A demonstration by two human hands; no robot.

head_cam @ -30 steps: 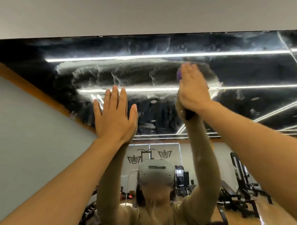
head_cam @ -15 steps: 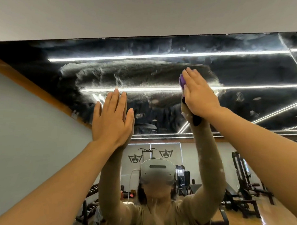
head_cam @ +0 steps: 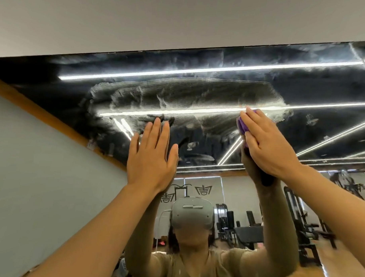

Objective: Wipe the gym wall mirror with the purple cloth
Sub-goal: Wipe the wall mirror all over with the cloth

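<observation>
The wall mirror [head_cam: 199, 93] fills the view ahead, with a broad hazy smear across its upper part. My right hand [head_cam: 266, 145] presses the purple cloth [head_cam: 242, 124] flat against the glass with straight fingers, at the smear's right end. Only a small purple edge of the cloth shows left of my fingers. My left hand [head_cam: 152, 158] rests flat on the mirror with fingers straight and spread, below the smear's left part. It holds nothing.
A plain white wall [head_cam: 181, 20] runs above the mirror's top edge. The mirror reflects ceiling light strips, my raised arms and headset, and gym machines [head_cam: 307, 225] at the lower right.
My right hand with the cloth has slid downward and a little right on the glass. The left hand has stayed on the mirror, shifting slightly right.
</observation>
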